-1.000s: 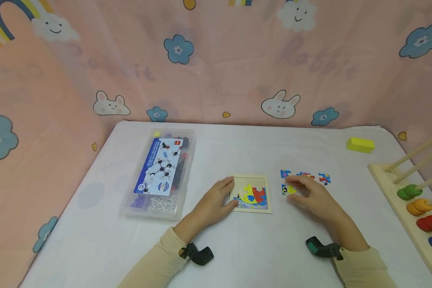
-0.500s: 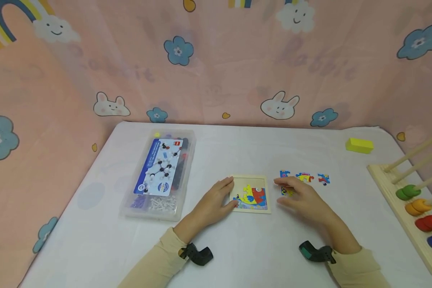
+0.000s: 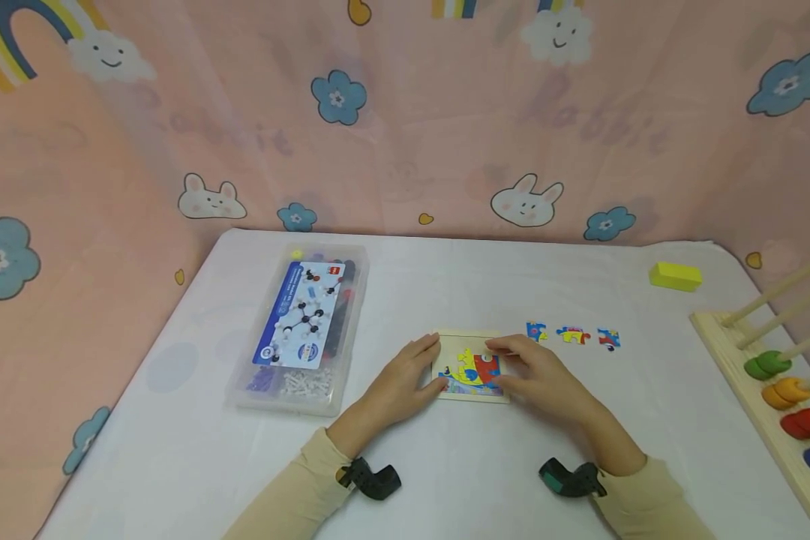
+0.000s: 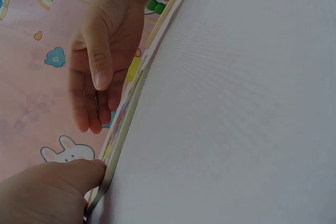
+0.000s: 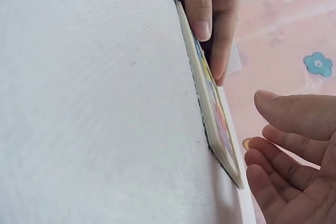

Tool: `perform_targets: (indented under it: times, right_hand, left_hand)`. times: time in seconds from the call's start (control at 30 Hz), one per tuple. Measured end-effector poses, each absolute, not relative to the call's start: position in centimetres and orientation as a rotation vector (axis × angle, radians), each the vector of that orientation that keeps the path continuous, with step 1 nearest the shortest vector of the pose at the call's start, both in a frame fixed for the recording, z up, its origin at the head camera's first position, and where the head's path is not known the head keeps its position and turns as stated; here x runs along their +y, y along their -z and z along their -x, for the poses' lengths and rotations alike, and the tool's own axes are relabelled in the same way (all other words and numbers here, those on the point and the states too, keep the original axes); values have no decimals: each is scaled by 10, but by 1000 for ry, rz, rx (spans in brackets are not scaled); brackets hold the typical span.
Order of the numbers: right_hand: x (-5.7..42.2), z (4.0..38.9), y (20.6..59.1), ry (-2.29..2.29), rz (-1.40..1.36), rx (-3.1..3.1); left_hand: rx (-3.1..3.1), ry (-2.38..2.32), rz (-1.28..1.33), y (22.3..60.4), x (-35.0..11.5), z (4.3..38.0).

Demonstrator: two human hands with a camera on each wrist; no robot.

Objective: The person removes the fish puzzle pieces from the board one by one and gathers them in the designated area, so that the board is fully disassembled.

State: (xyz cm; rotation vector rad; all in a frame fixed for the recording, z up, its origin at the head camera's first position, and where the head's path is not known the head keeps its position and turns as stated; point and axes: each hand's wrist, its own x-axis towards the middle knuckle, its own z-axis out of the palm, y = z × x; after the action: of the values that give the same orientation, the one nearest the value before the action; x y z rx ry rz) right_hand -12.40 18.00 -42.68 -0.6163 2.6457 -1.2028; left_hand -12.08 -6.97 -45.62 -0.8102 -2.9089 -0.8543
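A square wooden jigsaw puzzle tray [image 3: 471, 399] lies on the white table, with colourful pieces [image 3: 475, 369] fitted in its lower and right part and bare wood at the upper left. My left hand [image 3: 397, 384] holds the tray's left side, thumb [image 4: 86, 172] on the near part of the rim and fingers at the far part. Over the tray's right edge hovers my right hand [image 3: 552, 384], its thumb and fingers apart and slightly curved. In the right wrist view nothing shows between the right hand's fingers [image 5: 275, 156].
Three loose puzzle pieces, left [image 3: 536, 331], middle [image 3: 573, 335] and right [image 3: 608, 339], lie beyond the right hand. A clear plastic case [image 3: 297, 326] stands left, a yellow block [image 3: 675, 276] at back right, and a wooden bead rack [image 3: 749, 390] along the right edge.
My right hand has moved left from the loose pieces to the tray's right edge. The nearer loose piece seen between its fingers before is now out of sight. My left hand stays put.
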Motion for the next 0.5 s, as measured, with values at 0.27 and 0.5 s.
perform_targets:
  times: [0.27,0.5]
  right_hand:
    - [165,127,425,1221,676,2624]
    - [155,129,426,1182,685,2633]
  left_hand:
    - [-2910,839,814,457,-70,121]
    - [-2925,844,805,457,-70,122]
